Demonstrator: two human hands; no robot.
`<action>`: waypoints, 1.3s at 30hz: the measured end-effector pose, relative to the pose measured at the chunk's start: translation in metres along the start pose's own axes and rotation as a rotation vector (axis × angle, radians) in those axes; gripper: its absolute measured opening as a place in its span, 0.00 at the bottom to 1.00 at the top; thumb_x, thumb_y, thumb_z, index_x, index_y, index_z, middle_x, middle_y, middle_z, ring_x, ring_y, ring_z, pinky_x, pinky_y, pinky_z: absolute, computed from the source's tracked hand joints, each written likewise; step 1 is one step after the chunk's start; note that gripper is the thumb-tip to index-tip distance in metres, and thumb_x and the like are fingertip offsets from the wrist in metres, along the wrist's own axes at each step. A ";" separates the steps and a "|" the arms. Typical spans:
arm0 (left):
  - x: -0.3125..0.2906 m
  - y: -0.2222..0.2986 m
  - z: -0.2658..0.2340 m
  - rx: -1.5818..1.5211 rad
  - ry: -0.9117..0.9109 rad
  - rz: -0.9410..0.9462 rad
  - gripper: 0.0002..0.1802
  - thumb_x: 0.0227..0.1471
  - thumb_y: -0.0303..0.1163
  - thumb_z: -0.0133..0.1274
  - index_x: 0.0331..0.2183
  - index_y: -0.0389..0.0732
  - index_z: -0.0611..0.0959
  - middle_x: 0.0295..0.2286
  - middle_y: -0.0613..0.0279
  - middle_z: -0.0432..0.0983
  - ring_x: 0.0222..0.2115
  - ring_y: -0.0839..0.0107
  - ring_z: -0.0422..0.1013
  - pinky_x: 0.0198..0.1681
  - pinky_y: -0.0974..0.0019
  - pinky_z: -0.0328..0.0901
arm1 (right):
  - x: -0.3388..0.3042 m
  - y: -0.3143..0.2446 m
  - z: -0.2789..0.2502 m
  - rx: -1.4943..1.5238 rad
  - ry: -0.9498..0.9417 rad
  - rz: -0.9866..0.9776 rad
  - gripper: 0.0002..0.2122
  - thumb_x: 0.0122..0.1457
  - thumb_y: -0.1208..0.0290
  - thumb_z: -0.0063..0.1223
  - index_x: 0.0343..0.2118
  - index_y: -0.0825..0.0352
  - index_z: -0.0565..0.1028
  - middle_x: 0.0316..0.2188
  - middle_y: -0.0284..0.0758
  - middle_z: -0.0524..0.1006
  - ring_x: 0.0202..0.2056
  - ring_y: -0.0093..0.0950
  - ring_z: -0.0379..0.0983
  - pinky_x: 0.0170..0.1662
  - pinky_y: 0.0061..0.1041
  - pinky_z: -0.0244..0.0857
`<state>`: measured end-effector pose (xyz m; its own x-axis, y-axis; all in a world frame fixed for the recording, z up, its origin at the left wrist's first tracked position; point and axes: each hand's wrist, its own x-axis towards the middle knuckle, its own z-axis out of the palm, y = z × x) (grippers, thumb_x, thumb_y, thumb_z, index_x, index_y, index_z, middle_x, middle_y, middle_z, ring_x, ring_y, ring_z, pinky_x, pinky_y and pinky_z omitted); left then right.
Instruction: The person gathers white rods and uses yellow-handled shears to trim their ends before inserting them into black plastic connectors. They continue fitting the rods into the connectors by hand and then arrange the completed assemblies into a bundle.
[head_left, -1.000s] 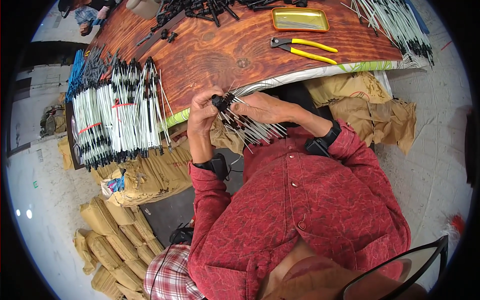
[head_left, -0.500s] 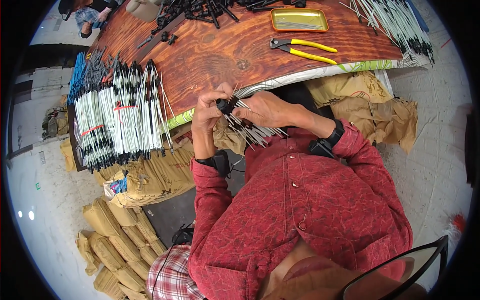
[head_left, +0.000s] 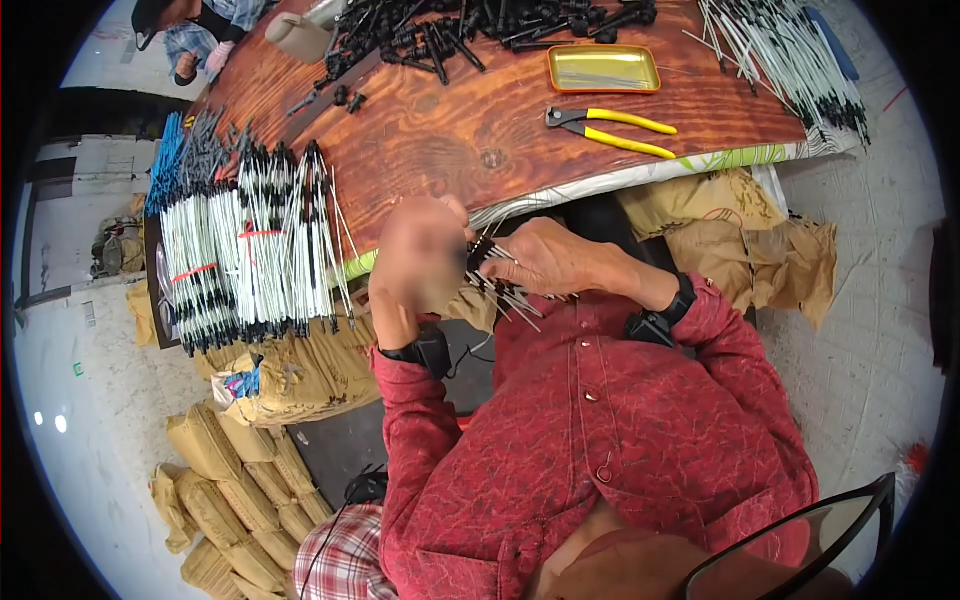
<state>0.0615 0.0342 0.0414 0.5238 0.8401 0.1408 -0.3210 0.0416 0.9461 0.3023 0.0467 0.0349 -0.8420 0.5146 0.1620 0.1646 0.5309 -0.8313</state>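
Observation:
My right hand is closed around a bundle of thin white rods with black ends, held just off the table's near edge in front of my red shirt. The black ends point toward my left hand, and the white shafts slant down toward my body. That left hand is right beside the bundle, but its fingers are blurred. A dark patch shows at its right side; whether it grips the black ends or a separate piece cannot be made out.
Bundled white rods stand at the table's left; more rods lie far right. Yellow-handled pliers, a yellow tray of thin pins and black parts lie on the wooden table. Brown sacks are below. A co-worker is far left.
My left hand has turned and now appears blurred; the black piece seen in its fingers earlier is no longer distinct. My right hand keeps hold of the rods. The table sits slightly lower in view.

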 end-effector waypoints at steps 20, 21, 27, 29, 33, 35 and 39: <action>-0.030 -0.004 0.019 0.027 0.535 -0.259 0.42 0.40 0.17 0.65 0.59 0.36 0.70 0.33 0.61 0.80 0.28 0.78 0.74 0.32 0.75 0.68 | 0.006 0.021 0.020 -0.060 -0.030 0.012 0.22 0.69 0.51 0.37 0.40 0.69 0.73 0.15 0.45 0.69 0.21 0.48 0.69 0.26 0.41 0.62; -0.028 -0.005 0.021 0.000 0.543 -0.229 0.42 0.42 0.17 0.65 0.60 0.36 0.69 0.33 0.60 0.80 0.29 0.78 0.74 0.32 0.75 0.68 | 0.007 0.022 0.022 -0.042 0.001 0.013 0.21 0.68 0.52 0.38 0.39 0.69 0.74 0.15 0.46 0.69 0.21 0.48 0.69 0.26 0.41 0.61; -0.021 0.003 0.043 0.093 0.667 -0.156 0.36 0.47 0.20 0.63 0.58 0.35 0.71 0.33 0.60 0.81 0.30 0.78 0.75 0.35 0.74 0.69 | 0.010 0.019 0.020 -0.077 0.165 0.002 0.19 0.67 0.54 0.41 0.38 0.67 0.74 0.18 0.47 0.72 0.24 0.49 0.71 0.28 0.43 0.62; -0.024 0.002 0.045 0.132 0.678 -0.142 0.31 0.48 0.20 0.63 0.56 0.35 0.74 0.34 0.61 0.81 0.31 0.78 0.75 0.36 0.75 0.69 | 0.009 0.016 0.016 -0.061 0.158 0.013 0.18 0.67 0.54 0.41 0.38 0.67 0.74 0.19 0.47 0.72 0.25 0.49 0.71 0.28 0.44 0.62; -0.010 0.008 0.056 0.203 0.682 -0.183 0.26 0.49 0.21 0.62 0.52 0.34 0.79 0.35 0.63 0.81 0.33 0.80 0.74 0.38 0.75 0.68 | 0.005 0.015 0.012 -0.030 0.141 0.032 0.16 0.67 0.56 0.41 0.38 0.66 0.74 0.21 0.48 0.73 0.27 0.50 0.72 0.30 0.45 0.62; -0.008 0.007 0.058 0.228 0.680 -0.209 0.24 0.50 0.21 0.62 0.51 0.34 0.80 0.35 0.64 0.81 0.33 0.81 0.74 0.38 0.76 0.68 | 0.002 0.018 0.013 -0.037 0.139 0.022 0.16 0.68 0.57 0.41 0.38 0.66 0.74 0.22 0.48 0.74 0.27 0.51 0.72 0.31 0.46 0.62; -0.010 -0.001 0.061 0.341 0.638 -0.221 0.24 0.50 0.20 0.62 0.51 0.35 0.80 0.34 0.64 0.80 0.34 0.82 0.74 0.39 0.77 0.68 | -0.001 0.024 0.015 -0.006 0.071 0.087 0.16 0.67 0.58 0.41 0.39 0.67 0.73 0.23 0.49 0.74 0.29 0.51 0.72 0.32 0.46 0.63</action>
<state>0.1044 -0.0074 0.0567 -0.0443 0.9860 -0.1609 0.0549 0.1633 0.9851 0.2994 0.0489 0.0063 -0.7860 0.6051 0.1265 0.2389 0.4861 -0.8406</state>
